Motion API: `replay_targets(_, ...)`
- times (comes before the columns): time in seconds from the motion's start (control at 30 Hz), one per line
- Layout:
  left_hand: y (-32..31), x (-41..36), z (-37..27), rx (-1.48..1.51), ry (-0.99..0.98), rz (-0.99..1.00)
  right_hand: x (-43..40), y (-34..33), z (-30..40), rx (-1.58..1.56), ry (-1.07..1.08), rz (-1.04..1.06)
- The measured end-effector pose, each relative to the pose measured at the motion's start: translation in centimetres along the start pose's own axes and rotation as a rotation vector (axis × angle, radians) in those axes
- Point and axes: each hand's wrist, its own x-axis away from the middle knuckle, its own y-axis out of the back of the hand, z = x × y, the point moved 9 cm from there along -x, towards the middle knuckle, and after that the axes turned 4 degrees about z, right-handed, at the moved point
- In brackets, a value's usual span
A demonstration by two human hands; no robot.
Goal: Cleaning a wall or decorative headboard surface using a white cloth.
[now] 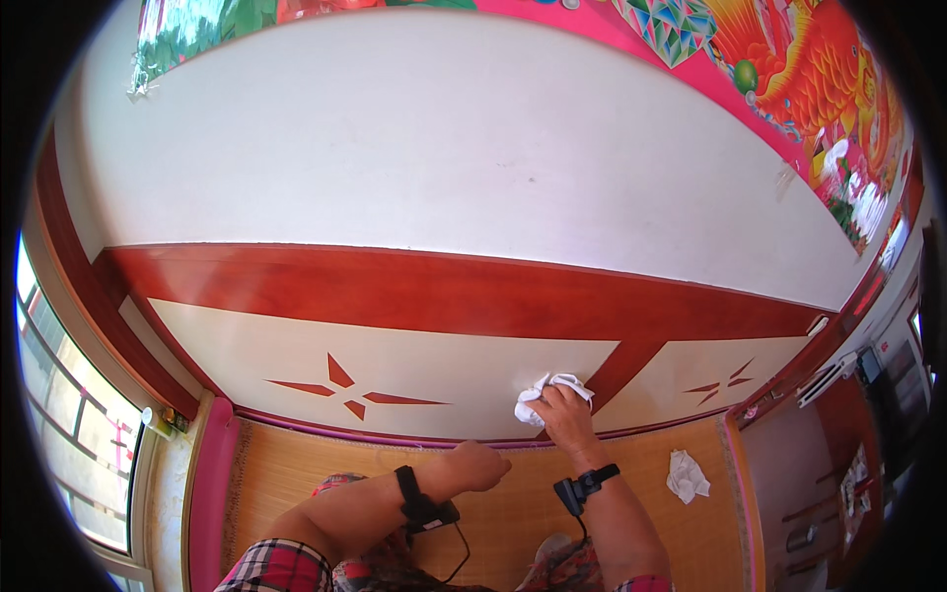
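Note:
My right hand (568, 420) grips a crumpled white cloth (531, 407) and presses it against the cream wainscot panel (473, 370), beside a red-brown wooden upright (625, 370). Curled into a loose fist, my left hand (481, 466) hovers low before the panel, and nothing shows in it. Its fingertips are turned partly out of sight. Left of the cloth, the panel carries a red four-pointed star inlay (340, 370). A second white cloth (688, 477) lies crumpled on the woven mat (503, 510) to the right of my right forearm.
Above the panel runs a red-brown wooden rail (370, 292), then a white wall (444, 148) with colourful posters (821, 81). At left are a window (81, 414) and a sill with a small can (157, 423). Furniture (851, 444) stands beyond the mat's right edge.

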Motion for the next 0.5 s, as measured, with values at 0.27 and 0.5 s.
replay_targets(0.27, -0.2, -0.3, 0.2, -0.012, 0.018, 0.025, 5.6, -4.8, -4.1, -0.132, -0.188, 0.176)
replay_targets(0.5, 0.0, 0.2, 0.5, 0.014, 0.006, -0.009, 11.7, -9.7, -10.1, -0.227, -0.786, 0.216)
